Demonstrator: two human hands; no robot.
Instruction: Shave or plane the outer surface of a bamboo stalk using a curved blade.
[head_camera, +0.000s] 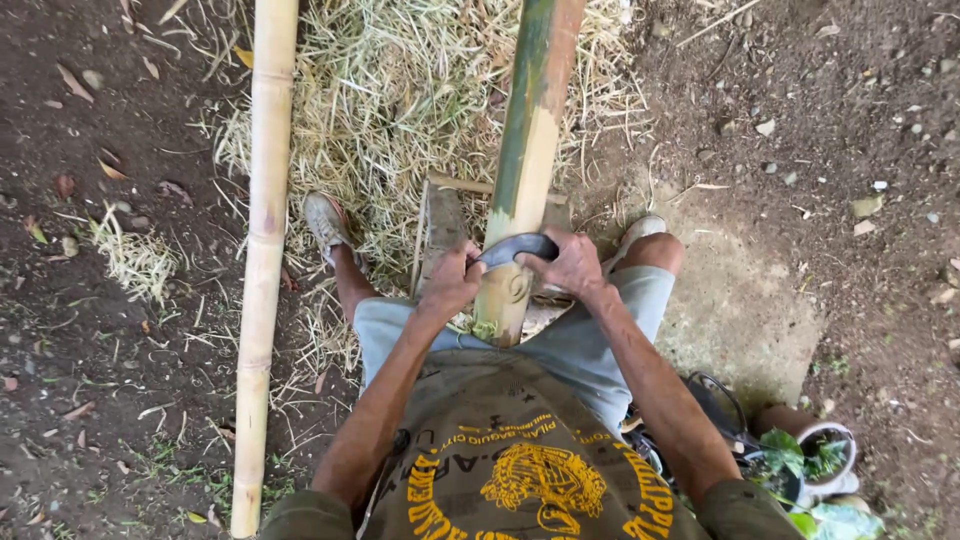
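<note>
- Left hand (450, 283) is closed in a fist around the left end of a curved dark blade (516, 247), thumb side up
- Right hand (572, 262) is closed around the blade's right end, fingers wrapped over it
- Blade is held crosswise over a green bamboo pole (525, 150), arching across its top face, touching the pole near its lower end
- Green bamboo pole runs from top centre of the view down between the knees; skin is green on the upper stretch, pale and stripped on the part nearest the blade; cut end is seen just below the hands
- Pole is seen resting over a small wooden support (445, 225) just beside the left hand; exact contact cannot be told
- A second bamboo pole (265, 250), pale yellow and fully stripped, lies on the dirt well to the left, roughly parallel, untouched
- A pile of dry straw-like shavings (390, 100) is spread under and between both poles
- Grey shorts (590, 340) and two worn shoes (327, 222) are seen either side of the green pole
- A potted plant (815, 455) stands at lower right, apart from the hands
</note>
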